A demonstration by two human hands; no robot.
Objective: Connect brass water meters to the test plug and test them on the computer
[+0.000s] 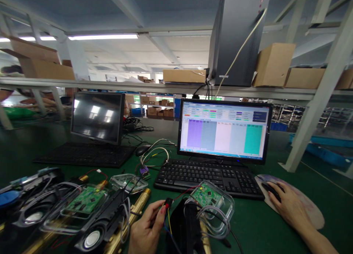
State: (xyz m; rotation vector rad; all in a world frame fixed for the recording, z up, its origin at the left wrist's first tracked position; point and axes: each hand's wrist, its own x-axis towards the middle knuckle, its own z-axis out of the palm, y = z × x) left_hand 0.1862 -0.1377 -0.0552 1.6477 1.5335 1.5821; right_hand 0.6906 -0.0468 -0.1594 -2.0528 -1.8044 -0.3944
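Observation:
Low in the middle, my left hand pinches a small black connector with coloured wires, red, yellow and blue, running from it. Just right of it stands a black speaker housing with looped grey cables. Behind the housing, a green circuit board rests in a clear plastic case. My right hand lies over a black computer mouse on a pale mouse pad, fingers curved round it. A lit monitor shows a table with coloured columns.
A black keyboard lies below the lit monitor. On the left are a dark monitor, another keyboard and several speaker units with boards and wires. A shelf crosses above, holding a computer tower and cardboard boxes.

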